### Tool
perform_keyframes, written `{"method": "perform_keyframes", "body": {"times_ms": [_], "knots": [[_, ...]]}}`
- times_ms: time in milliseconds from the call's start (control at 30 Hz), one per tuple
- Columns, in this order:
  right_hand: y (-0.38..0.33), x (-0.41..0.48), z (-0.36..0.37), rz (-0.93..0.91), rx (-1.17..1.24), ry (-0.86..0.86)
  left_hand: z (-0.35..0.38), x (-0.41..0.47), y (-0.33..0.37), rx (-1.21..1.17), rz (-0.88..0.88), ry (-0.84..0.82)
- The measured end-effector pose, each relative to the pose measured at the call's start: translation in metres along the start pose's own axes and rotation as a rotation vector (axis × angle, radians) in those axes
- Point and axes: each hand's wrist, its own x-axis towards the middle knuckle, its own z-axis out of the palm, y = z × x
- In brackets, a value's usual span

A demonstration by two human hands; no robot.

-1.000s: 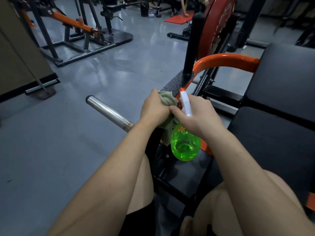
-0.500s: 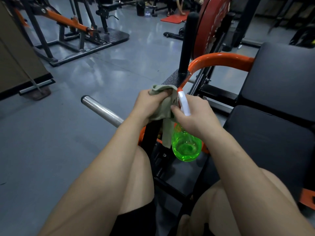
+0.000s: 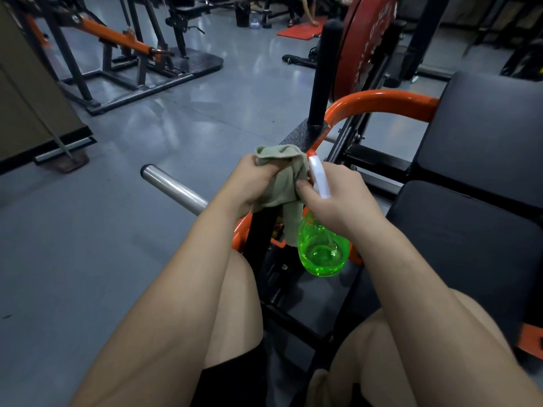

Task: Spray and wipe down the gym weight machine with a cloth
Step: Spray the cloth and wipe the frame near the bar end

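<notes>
Floor (image 3: 88,245): grey, smooth, glossy, with pale light reflections across the middle. One dark speck (image 3: 7,316) near the left edge. The weight machine (image 3: 382,101) stands on it at right, on a black frame. A second machine (image 3: 117,80), black frame with an orange arm, stands at upper left, its dark footplate (image 3: 199,61) flat on the floor. A red mat (image 3: 299,30) lies at the far end, a black bin (image 3: 242,14) standing near it. A tan unit (image 3: 26,107) stands at the left edge.

Head-worn view, forward-down, close over hands (image 3: 296,189)
</notes>
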Motion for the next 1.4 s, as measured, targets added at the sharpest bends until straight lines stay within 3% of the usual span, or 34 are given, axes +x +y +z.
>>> {"method": "perform_keyframes", "body": {"times_ms": [167, 333, 533, 667, 800, 1067, 1400], "knots": [[-0.002, -0.001, -0.002, -0.002, 0.003, 0.006, -0.008, 0.002, -0.003, -0.026, -0.001, -0.025], [-0.003, -0.001, -0.002, 0.007, 0.015, 0.011, 0.008, 0.007, 0.001, 0.011, 0.011, 0.155], [0.000, 0.000, -0.005, -0.017, 0.000, -0.002, 0.005, 0.006, -0.001, 0.091, 0.031, 0.037], [0.001, 0.001, -0.004, -0.014, -0.024, -0.005, 0.003, 0.004, -0.005, 0.342, 0.109, 0.010], [-0.001, 0.001, -0.004, -0.020, -0.019, -0.002, 0.009, 0.002, -0.010, 0.547, 0.091, 0.109], [-0.001, -0.001, -0.002, -0.016, -0.021, -0.015, 0.020, 0.004, -0.009, 0.549, 0.079, 0.212], [-0.002, -0.007, -0.008, 0.000, 0.013, -0.028, 0.046, -0.004, -0.010, 0.503, 0.127, 0.468]]}}
